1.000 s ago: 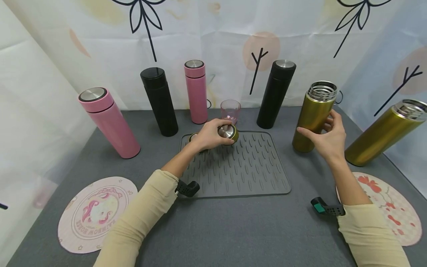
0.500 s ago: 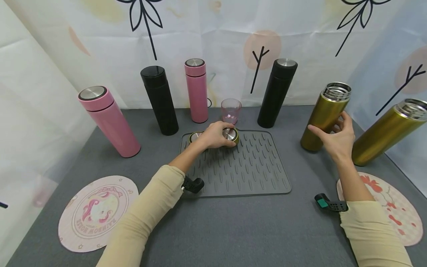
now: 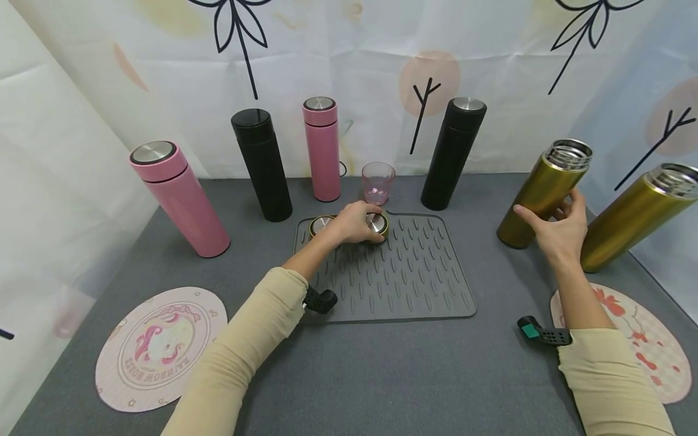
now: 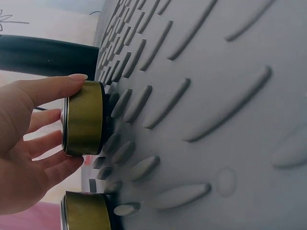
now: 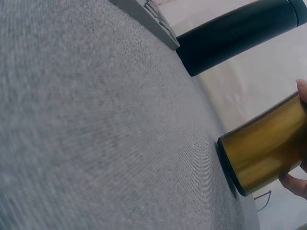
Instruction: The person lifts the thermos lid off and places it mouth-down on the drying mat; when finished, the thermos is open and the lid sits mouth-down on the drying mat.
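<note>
My left hand [image 3: 351, 223] grips a gold flask lid with a steel top [image 3: 377, 224] on the ridged grey mat [image 3: 403, 278]. In the left wrist view, thumb and fingers span the rim of that lid [image 4: 86, 120], which stands on the ridges. Beside it on the mat is a second gold lid [image 3: 320, 224], partly behind the wrist. My right hand [image 3: 561, 233] holds a lidless gold vacuum flask [image 3: 537, 200] around its body. The flask's base is at the tabletop in the right wrist view; whether it bears fully there I cannot tell.
Another lidless gold flask [image 3: 635, 218] stands close to the right hand. Black flasks [image 3: 452, 154] [image 3: 264, 166], pink flasks [image 3: 324, 157] [image 3: 182, 203] and a small pink glass [image 3: 377, 183] line the back and left. Round placemats [image 3: 160, 387] [image 3: 662, 345] lie at both sides.
The right hand and its gold flask have shifted right, close to the other gold flask. The left hand's lid has settled upright on the mat, still gripped.
</note>
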{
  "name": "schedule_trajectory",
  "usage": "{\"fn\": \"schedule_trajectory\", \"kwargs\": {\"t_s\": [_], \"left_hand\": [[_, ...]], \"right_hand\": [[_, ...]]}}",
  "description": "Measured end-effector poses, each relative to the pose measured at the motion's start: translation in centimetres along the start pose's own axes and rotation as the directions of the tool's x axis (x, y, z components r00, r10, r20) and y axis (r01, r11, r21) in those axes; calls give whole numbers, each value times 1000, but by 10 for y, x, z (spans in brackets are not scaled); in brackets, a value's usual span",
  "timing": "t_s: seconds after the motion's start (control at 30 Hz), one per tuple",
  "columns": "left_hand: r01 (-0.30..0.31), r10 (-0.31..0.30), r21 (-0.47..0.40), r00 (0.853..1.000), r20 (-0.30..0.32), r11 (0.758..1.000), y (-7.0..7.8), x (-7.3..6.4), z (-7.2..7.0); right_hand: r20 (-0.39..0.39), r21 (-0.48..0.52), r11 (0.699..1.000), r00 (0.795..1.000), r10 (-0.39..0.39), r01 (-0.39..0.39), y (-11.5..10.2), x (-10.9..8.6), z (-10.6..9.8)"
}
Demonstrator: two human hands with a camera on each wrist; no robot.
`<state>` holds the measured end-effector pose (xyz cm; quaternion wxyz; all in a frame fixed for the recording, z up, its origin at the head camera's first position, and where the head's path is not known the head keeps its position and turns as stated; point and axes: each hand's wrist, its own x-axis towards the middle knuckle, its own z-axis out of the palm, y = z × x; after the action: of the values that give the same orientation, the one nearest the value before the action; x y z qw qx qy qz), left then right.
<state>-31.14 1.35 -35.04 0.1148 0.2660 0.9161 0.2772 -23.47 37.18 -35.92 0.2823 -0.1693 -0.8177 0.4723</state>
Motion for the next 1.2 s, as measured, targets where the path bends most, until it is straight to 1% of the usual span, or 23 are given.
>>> {"fn": "schedule_trajectory", "kwargs": {"t_s": [0.1,0.27,0.37,0.5,0.6,0.73,0.83,1.03,1.2], "left_hand": [[2,-2,1,1000,5,1000,-1,1,2],[-8,8,9,1000,-5,1000,-2,1,3],[-13,13,14,1000,-10,1000,-1,1,3],[-10,10,17,1000,-4,1000,0,1,3],[-11,11,17,1000,2,1000,0,1,4],[-11,11,19,1000,1,1000,0,0,4],[-4,4,10,1000,1,1000,1,-1,3],[4,-4,-15,1000,6,1000,2,-2,2],[8,-7,-15,1000,12,1000,1,-1,1]], "right_hand": [[18,3,999,999,38,-38,1,1,-2],[25,6,998,998,58,-58,3,3,-4],[23,1,999,998,53,-53,3,3,-3],[25,-34,998,998,50,-49,3,3,-3],[34,-58,996,997,64,-62,3,1,-4],[42,-62,996,997,70,-67,4,0,-5],[22,-46,997,998,55,-54,3,-1,-7],[-35,29,999,999,18,-17,-4,-1,-11],[-100,70,997,995,-29,36,-9,0,-12]]}}
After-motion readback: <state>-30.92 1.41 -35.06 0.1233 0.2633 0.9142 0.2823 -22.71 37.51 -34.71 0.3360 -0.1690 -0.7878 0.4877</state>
